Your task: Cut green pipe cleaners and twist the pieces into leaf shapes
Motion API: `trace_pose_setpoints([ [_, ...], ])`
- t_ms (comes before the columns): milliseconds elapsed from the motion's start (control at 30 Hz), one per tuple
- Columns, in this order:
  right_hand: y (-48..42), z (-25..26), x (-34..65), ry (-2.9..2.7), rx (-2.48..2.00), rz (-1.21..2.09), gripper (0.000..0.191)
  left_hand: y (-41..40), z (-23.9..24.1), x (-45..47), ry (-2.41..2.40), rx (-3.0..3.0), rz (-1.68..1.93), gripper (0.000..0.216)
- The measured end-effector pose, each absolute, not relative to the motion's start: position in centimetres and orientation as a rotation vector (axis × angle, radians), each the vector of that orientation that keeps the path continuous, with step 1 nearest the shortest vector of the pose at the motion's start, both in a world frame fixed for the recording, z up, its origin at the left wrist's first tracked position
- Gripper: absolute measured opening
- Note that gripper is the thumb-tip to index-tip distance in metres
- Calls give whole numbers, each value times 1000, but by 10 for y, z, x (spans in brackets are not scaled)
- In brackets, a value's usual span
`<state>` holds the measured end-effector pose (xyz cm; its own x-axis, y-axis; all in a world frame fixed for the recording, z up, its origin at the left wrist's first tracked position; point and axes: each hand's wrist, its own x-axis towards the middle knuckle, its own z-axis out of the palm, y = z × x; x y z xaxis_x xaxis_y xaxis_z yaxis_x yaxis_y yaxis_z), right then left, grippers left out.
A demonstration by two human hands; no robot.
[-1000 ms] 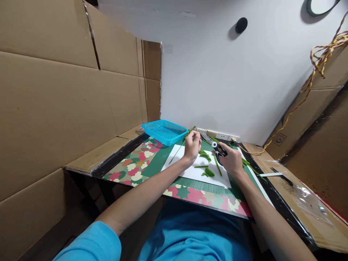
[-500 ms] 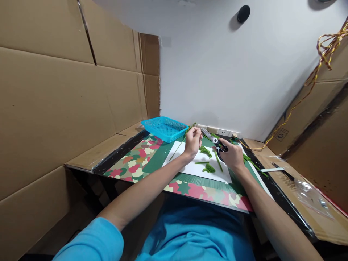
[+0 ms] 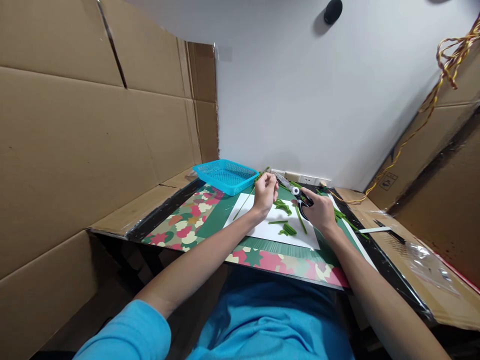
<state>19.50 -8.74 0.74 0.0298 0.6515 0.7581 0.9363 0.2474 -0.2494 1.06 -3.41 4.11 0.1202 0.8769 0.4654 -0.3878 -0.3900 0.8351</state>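
Note:
My left hand (image 3: pixel 264 193) is closed in a pinch on a thin green stem (image 3: pixel 245 202) that slants down to the left over the white sheet (image 3: pixel 269 231). My right hand (image 3: pixel 318 212) grips black-handled scissors (image 3: pixel 296 193), whose blades point up and left toward my left hand's fingertips. Several cut green pieces (image 3: pixel 286 229) lie on the sheet between my hands.
A blue plastic basket (image 3: pixel 226 175) stands at the back left of the patterned mat (image 3: pixel 180 225). Cardboard walls close in the left and right. More green strips (image 3: pixel 347 219) lie to the right, with a clear plastic bag (image 3: pixel 427 265) further right. A yellow cord (image 3: pixel 423 115) hangs along the right.
Both hands have shifted slightly up and toward the wall; the scissors stay close to my left hand's fingertips. The view has tilted a little.

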Motion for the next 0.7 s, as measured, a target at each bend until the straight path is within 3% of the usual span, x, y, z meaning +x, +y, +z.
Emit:
trace_pose_setpoints([
  [700,-88,9,191,-1661,-1513,-318,45,-36,37,15,525,1427,1478,38],
])
